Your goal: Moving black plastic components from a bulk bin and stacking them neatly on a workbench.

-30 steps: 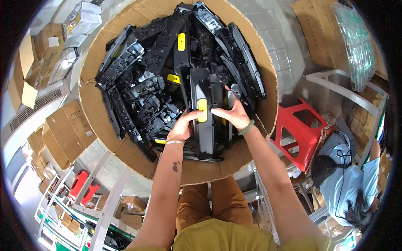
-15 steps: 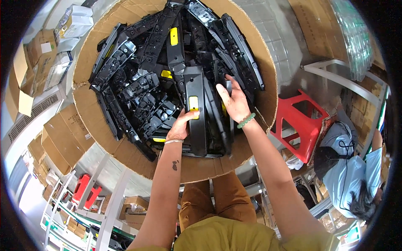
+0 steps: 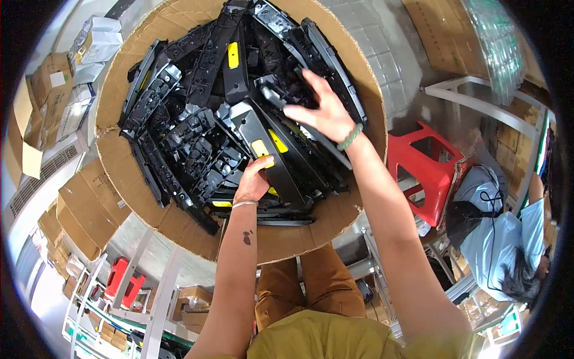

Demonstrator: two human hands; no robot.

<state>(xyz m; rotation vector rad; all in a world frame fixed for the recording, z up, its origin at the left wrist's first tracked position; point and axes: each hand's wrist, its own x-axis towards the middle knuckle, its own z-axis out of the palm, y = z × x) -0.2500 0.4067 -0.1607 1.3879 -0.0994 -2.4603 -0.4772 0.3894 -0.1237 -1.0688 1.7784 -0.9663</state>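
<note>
Head view: my left hand (image 3: 254, 179) pinches the long black plastic panel (image 3: 263, 149) by its yellow tag, low in the cardboard box (image 3: 287, 239); up and right of that grip my right hand (image 3: 320, 110) spreads open, fingertips on stacked black parts (image 3: 281, 90). I see a red stool (image 3: 424, 170) right of the box

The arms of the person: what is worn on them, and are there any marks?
Both forearms are bare, without sleeves. The left wrist has a thin pale bangle, and a small dark tattoo sits below it. The right wrist has a green bead bracelet.
</note>
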